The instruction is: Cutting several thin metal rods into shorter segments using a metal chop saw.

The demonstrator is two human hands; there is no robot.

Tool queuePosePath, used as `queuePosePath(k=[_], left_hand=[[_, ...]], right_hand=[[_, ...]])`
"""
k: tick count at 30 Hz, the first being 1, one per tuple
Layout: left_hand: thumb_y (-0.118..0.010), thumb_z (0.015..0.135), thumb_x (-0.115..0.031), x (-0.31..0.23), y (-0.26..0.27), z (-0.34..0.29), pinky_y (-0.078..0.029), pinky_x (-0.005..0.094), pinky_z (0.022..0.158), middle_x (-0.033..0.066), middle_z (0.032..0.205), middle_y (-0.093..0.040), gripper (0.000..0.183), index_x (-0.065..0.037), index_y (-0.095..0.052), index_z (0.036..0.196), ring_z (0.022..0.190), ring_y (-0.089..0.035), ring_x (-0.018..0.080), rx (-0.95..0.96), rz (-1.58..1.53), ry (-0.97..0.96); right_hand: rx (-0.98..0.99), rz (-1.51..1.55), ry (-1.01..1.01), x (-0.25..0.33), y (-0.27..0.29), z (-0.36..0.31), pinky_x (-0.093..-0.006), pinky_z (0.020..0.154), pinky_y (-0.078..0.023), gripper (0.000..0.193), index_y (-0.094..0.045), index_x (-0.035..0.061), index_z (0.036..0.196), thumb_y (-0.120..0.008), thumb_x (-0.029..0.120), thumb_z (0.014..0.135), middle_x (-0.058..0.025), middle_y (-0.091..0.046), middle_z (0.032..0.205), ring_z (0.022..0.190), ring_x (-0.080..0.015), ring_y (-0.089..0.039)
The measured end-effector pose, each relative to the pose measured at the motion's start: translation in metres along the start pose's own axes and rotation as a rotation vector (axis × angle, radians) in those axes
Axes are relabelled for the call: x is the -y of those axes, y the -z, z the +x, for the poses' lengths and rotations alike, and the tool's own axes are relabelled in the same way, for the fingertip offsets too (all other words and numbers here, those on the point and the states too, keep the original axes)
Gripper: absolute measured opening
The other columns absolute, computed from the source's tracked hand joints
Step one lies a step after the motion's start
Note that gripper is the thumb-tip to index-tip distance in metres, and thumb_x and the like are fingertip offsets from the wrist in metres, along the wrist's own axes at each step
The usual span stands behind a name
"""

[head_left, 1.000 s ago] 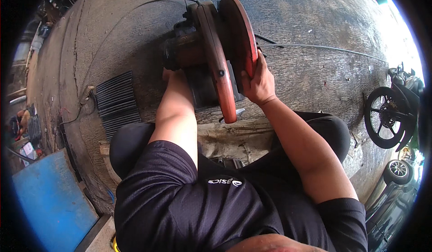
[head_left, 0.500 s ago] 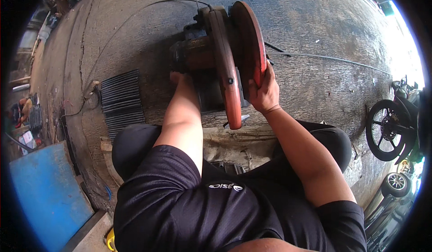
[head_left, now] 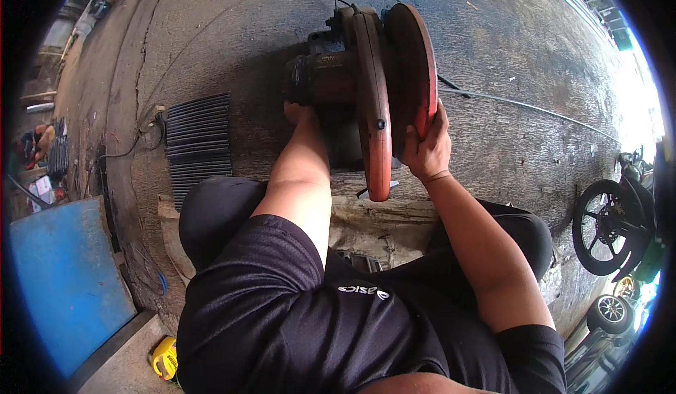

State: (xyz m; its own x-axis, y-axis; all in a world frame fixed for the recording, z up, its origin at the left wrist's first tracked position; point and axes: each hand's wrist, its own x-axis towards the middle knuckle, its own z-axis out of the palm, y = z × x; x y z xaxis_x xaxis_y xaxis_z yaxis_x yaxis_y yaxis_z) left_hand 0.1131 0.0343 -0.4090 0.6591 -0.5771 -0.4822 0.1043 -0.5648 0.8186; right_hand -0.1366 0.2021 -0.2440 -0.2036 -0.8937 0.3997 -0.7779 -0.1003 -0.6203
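Note:
A worn red and dark chop saw [head_left: 331,77] stands on the ground in front of my crossed legs. Its long curved handle [head_left: 381,161] points down toward me. To the right of that handle is the round red blade guard [head_left: 424,70]. My right hand [head_left: 431,149] grips the guard's lower edge, thumb on the near side and fingers along the outer rim. My left hand [head_left: 301,114] reaches in beneath the motor body at the saw's left. Its fingers are hidden there, so whether they hold anything does not show.
Dark metal rods [head_left: 199,140] lie in a row left of the saw. A cable [head_left: 204,24] arcs behind it. At the left is a blue panel [head_left: 67,274], with a yellow container [head_left: 165,358] below it. A motorcycle wheel [head_left: 602,226] stands at the far right.
The saw and both hands sit farther right in the picture, and the surroundings have shifted slightly too. My hands keep their places on the saw.

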Motion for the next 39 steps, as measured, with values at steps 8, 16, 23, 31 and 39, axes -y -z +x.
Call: queuePosePath(k=[8,16,23,31,39], left_hand=[[-0.046,0.096,-0.025,-0.0023,-0.0040,-0.0068,-0.049,0.0409,0.087,0.0174,0.115,-0.060,0.036,0.000,-0.059,0.117,0.102,-0.059,0.0300,-0.024,-0.101,0.004],[-0.046,0.096,-0.024,-0.0029,-0.0021,-0.0081,-0.050,0.0410,0.085,0.0182,0.113,-0.061,0.035,0.001,-0.058,0.116,0.100,-0.060,0.0304,-0.038,-0.192,0.008],[-0.046,0.096,-0.023,-0.0041,-0.0007,-0.0076,-0.051,0.0411,0.083,0.0189,0.111,-0.062,0.034,0.002,-0.058,0.115,0.097,-0.061,0.0307,-0.047,-0.234,0.016],[-0.046,0.096,-0.021,-0.0075,-0.0036,-0.0046,-0.052,0.0412,0.082,0.0196,0.109,-0.063,0.034,0.004,-0.058,0.114,0.094,-0.062,0.0310,-0.080,-0.256,0.015],[-0.046,0.096,-0.020,-0.0078,-0.0012,-0.0016,-0.053,0.0413,0.080,0.0204,0.106,-0.064,0.033,0.005,-0.058,0.113,0.091,-0.063,0.0313,-0.105,-0.271,0.005]], right_hand=[[-0.011,-0.015,0.024,0.0009,-0.0001,0.0005,-0.0453,0.082,-0.050,0.071,-0.026,-0.0051,0.139,-0.061,0.016,0.081,-0.0286,-0.051,0.122,0.100,-0.0429,-0.059],[-0.011,-0.015,0.025,0.0023,0.0001,0.0014,-0.0444,0.084,-0.050,0.070,-0.026,-0.0056,0.139,-0.060,0.015,0.082,-0.0284,-0.051,0.123,0.102,-0.0430,-0.059],[-0.009,-0.011,0.007,0.0046,0.0006,0.0016,-0.0441,0.084,-0.050,0.069,-0.026,-0.0061,0.138,-0.060,0.015,0.082,-0.0284,-0.050,0.123,0.102,-0.0426,-0.059],[0.000,-0.007,-0.007,0.0044,0.0012,0.0019,-0.0439,0.082,-0.051,0.070,-0.027,-0.0057,0.138,-0.061,0.016,0.081,-0.0279,-0.051,0.122,0.100,-0.0418,-0.060],[-0.035,-0.025,0.043,0.0015,0.0001,0.0014,-0.0434,0.082,-0.051,0.071,-0.026,-0.0049,0.139,-0.061,0.017,0.082,-0.0270,-0.052,0.121,0.099,-0.0414,-0.061]])
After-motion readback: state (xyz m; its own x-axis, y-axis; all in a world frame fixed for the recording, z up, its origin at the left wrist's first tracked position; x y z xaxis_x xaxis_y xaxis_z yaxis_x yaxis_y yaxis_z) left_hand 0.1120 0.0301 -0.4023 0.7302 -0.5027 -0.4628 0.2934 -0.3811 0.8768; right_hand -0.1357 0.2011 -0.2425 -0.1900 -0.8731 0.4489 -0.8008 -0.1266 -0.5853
